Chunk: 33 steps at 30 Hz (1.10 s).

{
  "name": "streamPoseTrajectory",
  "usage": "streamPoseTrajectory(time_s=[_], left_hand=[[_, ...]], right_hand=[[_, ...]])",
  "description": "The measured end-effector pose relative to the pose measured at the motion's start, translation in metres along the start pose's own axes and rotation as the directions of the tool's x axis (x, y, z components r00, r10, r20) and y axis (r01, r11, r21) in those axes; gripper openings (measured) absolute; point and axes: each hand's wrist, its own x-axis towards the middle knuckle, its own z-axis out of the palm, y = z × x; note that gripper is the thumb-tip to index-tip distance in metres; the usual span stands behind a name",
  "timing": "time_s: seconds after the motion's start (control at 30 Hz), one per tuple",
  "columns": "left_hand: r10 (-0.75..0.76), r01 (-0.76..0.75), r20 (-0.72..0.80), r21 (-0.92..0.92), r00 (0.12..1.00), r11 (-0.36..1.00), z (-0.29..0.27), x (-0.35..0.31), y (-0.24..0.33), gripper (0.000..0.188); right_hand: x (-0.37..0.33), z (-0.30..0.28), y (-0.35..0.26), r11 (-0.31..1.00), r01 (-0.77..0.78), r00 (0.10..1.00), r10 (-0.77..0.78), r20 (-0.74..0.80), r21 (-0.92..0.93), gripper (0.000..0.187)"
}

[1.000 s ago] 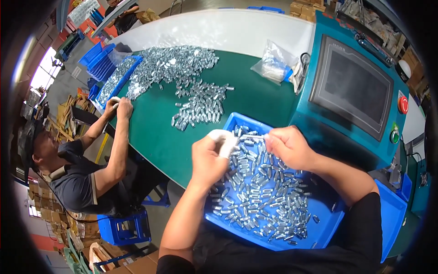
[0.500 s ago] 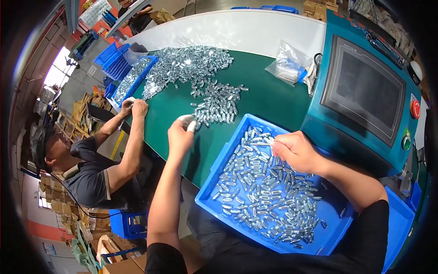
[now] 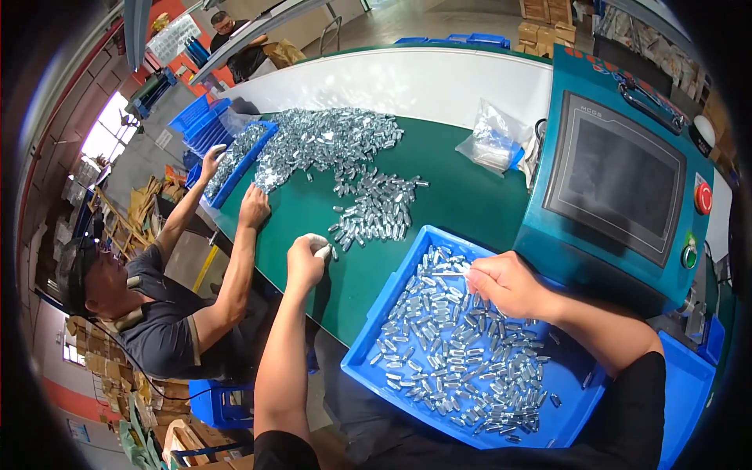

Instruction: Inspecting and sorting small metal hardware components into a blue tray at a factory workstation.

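My left hand (image 3: 307, 263), with white covers on its fingertips, is closed over the green tabletop. Its fingertips are beside one small metal piece (image 3: 335, 253) at the near edge of a loose pile of shiny metal cylinders (image 3: 376, 211); whether anything is pinched between them is hidden. Over the blue tray (image 3: 362, 345), my right hand (image 3: 507, 283) grips a thin metal rod (image 3: 448, 274) that points left. Many short silvery metal cylinders (image 3: 462, 345) lie scattered in the tray beneath it.
A co-worker (image 3: 157, 305) at the left reaches toward a larger metal heap (image 3: 321, 141) and a filled blue bin (image 3: 235, 168). A teal machine with a screen (image 3: 615, 188) stands at right. Behind are a clear plastic bag (image 3: 495, 141) and a white partition (image 3: 407, 82).
My left hand has closed its fingers and lowered toward the table beside the pile. My right hand still grips the rod. The co-worker's hands have moved apart. The view has tilted slightly.
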Motion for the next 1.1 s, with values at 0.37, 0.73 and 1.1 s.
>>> streamPoseTrajectory(time_s=[0.37, 0.73, 1.1], left_hand=[[0.102, -0.088, -0.007, -0.567, 0.995, 0.819, -0.005, -0.039, 0.09, 0.016], [0.313, 0.061, 0.268, -0.839, 0.911, 0.541, 0.035, -0.102, 0.159, 0.015], [0.287, -0.068, 0.169, -0.747, 0.943, 0.662, 0.037, -0.103, 0.16, 0.016]], right_hand=[[0.001, -0.001, -0.003, 0.992, -0.107, 0.994, 0.107, 0.011, 0.067, 0.034], [0.001, -0.001, -0.004, 0.998, -0.007, 1.0, 0.007, -0.001, -0.06, 0.031], [-0.001, -0.002, -0.008, 0.998, -0.063, 0.998, 0.062, -0.027, -0.019, 0.032]])
